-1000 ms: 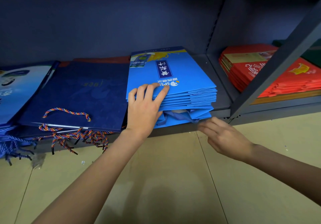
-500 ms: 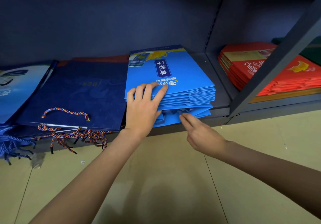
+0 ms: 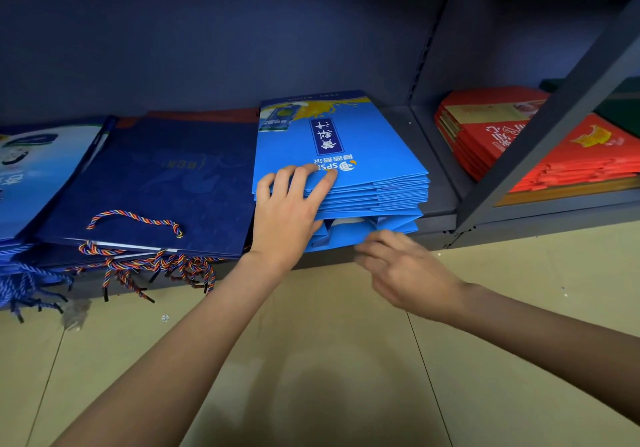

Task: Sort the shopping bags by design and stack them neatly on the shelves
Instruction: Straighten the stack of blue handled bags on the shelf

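Head view looks down at a low shelf (image 3: 438,216) just above a tiled floor (image 3: 311,360); a stack of bright blue bags (image 3: 346,155) lies flat on the shelf's right end, its front edge flush with the shelf's front edge and its right side near the upright at the shelf's right corner; the left hand (image 3: 287,214) rests flat on the stack's front left corner, fingers (image 3: 301,178) spread over the top bag and pressing down, not closed around anything; the right hand (image 3: 405,266) hovers at the shelf's front edge just below the stack, fingers loosely extended toward the lowest bags, whose front edges splay open and sag slightly; whether the fingertips touch the paper I cannot tell, since the hand is blurred; just left of the blue stack, touching it, lies a stack of navy bags (image 3: 166,183) with multicoloured rope handles (image 3: 135,221) hanging over the shelf's front edge; further left, at the shelf's left end, sit pale blue-and-white bags (image 3: 31,176) with blue cords (image 3: 24,280) dangling toward the floor; beyond the upright, in the neighbouring bay, a stack of red bags (image 3: 491,141) lies on its own shelf, partly crossed by a diagonal grey brace (image 3: 554,110).
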